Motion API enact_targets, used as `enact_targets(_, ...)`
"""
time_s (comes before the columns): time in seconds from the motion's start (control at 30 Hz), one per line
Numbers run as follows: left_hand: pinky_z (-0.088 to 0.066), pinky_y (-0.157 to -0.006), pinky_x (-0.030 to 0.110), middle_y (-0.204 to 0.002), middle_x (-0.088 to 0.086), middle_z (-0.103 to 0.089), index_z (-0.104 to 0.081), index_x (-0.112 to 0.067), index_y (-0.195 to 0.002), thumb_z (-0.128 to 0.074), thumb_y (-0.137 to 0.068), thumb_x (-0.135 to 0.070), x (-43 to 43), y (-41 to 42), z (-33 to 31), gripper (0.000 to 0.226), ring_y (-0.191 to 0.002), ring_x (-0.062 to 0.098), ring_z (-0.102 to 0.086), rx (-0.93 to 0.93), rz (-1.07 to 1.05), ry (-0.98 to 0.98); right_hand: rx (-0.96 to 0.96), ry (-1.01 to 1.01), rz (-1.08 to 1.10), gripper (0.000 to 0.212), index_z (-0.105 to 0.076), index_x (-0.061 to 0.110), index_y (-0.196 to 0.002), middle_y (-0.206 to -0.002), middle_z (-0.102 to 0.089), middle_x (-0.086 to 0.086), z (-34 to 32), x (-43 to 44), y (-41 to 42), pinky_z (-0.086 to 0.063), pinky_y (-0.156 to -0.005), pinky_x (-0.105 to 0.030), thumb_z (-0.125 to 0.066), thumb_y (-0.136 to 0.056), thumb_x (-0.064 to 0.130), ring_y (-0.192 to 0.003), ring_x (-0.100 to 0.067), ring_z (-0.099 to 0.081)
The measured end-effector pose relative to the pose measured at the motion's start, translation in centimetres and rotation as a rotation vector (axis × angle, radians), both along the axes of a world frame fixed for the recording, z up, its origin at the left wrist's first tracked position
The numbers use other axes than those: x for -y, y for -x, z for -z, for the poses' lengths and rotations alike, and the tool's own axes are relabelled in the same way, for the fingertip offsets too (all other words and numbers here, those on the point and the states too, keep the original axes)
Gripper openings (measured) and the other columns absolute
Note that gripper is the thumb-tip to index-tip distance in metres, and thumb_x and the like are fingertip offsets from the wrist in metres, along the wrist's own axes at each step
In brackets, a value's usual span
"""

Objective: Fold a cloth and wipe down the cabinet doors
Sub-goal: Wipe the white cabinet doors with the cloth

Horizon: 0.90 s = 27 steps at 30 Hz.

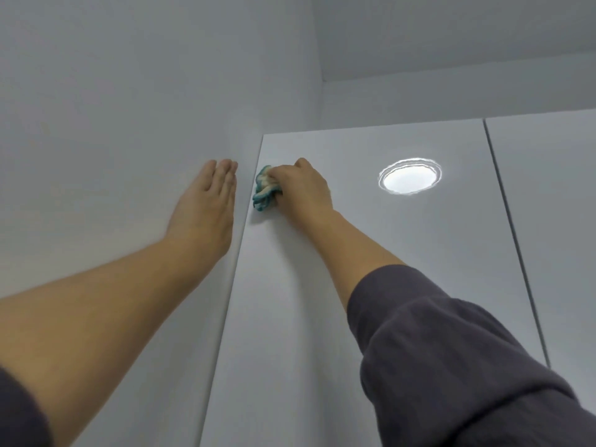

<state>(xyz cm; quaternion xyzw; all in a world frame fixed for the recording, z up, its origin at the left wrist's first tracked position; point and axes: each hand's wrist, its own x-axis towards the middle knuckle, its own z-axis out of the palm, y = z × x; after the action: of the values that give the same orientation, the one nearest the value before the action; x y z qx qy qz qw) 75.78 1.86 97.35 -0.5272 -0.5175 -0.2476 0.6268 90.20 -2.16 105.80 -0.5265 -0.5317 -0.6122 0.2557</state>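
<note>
The cloth (265, 188) is a soft, light wad of teal and cream, pressed against the cabinet door (322, 269) near its upper left corner. It will likely squash and shift easily (any fold may loosen under rubbing), so a full grasp over its back suits it. The right hand (304, 187) has that, fingers (283, 174) curled round the wad. Just left of the door's edge, the left hand (206, 195) lies flat on the adjoining panel (113, 124), fingers straight.

2 dark grey sleeves (451, 350) (loose, creased), bare forearms (96, 301)
</note>
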Motion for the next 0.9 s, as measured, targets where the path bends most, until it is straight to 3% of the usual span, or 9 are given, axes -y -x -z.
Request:
enact_targets(0.2,0.003,-0.119,0.048,-0.154,0.03,0.011,0.009,0.013,-0.144,-0.005,-0.098,-0.026,0.3,0.4,0.0,0.062,-0.145,0.039,0.007,0.058,0.059,0.002,0.151,0.207,-0.005,0.026,-0.062,0.026,-0.099,-0.088,-0.062,0.007,2.7,-0.3,-0.8,-0.051,-0.067,-0.04,-0.057,-0.077,0.015,-0.084,-0.014,-0.039)
enact_targets(0.3,0.002,-0.119,0.048,-0.154,0.03,0.01,0.009,0.014,-0.143,-0.006,-0.099,-0.025,0.5,0.3,0.1,0.061,-0.145,0.04,0.006,0.053,0.066,0.012,0.278,0.28,-0.003,0.022,-0.063,0.023,-0.098,-0.089,-0.064,0.012,5.2,0.3,-0.8,-0.05,-0.062,-0.04,-0.06,-0.079,0.013,-0.083,-0.015,-0.039)
enact_targets(0.43,0.002,-0.119,0.05,-0.153,0.032,0.009,0.007,0.015,-0.144,-0.009,-0.099,-0.022,0.6,0.3,0.3,0.06,-0.145,0.041,0.005,0.043,0.066,-0.001,0.554,0.369,0.029,0.029,-0.067,0.02,-0.1,-0.094,-0.067,0.007,9.2,1.2,-2.3,-0.043,-0.054,-0.032,-0.069,-0.073,0.011,-0.08,-0.022,-0.05)
enact_targets(0.53,0.002,-0.118,0.052,-0.154,0.032,0.007,0.005,0.014,-0.144,-0.011,-0.1,-0.023,0.5,0.3,0.4,0.06,-0.145,0.042,0.004,0.019,0.063,-0.006,0.67,0.276,0.13,0.02,-0.066,0.019,-0.097,-0.093,-0.066,0.003,8.5,2.5,-3.8,-0.038,-0.053,-0.031,-0.055,-0.081,0.016,-0.077,-0.024,-0.053)
enact_targets(0.63,0.002,-0.118,0.053,-0.154,0.032,0.007,0.005,0.014,-0.144,-0.011,-0.1,-0.025,0.3,0.2,0.6,0.061,-0.145,0.042,0.004,-0.004,0.064,-0.01,0.596,0.06,0.139,0.028,-0.068,0.016,-0.089,-0.084,-0.065,-0.004,3.6,4.0,-4.6,-0.038,-0.048,-0.031,-0.042,-0.08,0.021,-0.071,-0.029,-0.058)
enact_targets(0.73,0.002,-0.117,0.054,-0.154,0.032,0.007,0.006,0.014,-0.144,-0.01,-0.099,-0.026,0.0,0.3,0.8,0.062,-0.145,0.042,0.005,-0.014,0.067,-0.026,0.329,-0.129,0.217,0.024,-0.066,0.01,-0.101,-0.098,-0.062,-0.013,-0.7,5.5,-5.3,-0.038,-0.057,-0.037,-0.05,-0.083,0.009,-0.086,-0.037,-0.056)
enact_targets(0.8,0.003,-0.117,0.054,-0.154,0.031,0.008,0.006,0.013,-0.144,-0.01,-0.099,-0.027,-0.2,0.3,0.7,0.062,-0.145,0.041,0.005,-0.012,0.083,-0.034,0.212,-0.175,0.2,0.028,-0.063,0.008,-0.108,-0.104,-0.06,-0.016,-1.4,5.3,-5.7,-0.038,-0.063,-0.039,-0.054,-0.083,0.002,-0.091,-0.039,-0.051)
enact_targets(0.9,0.004,-0.118,0.053,-0.155,0.029,0.009,0.006,0.011,-0.145,-0.009,-0.099,-0.026,-0.1,0.0,0.7,0.062,-0.146,0.039,0.006,0.006,0.127,-0.013,0.292,-0.104,0.117,0.029,-0.066,0.008,-0.103,-0.093,-0.063,-0.015,0.4,5.2,-5.8,-0.043,-0.057,-0.037,-0.058,-0.076,0.004,-0.08,-0.036,-0.052)
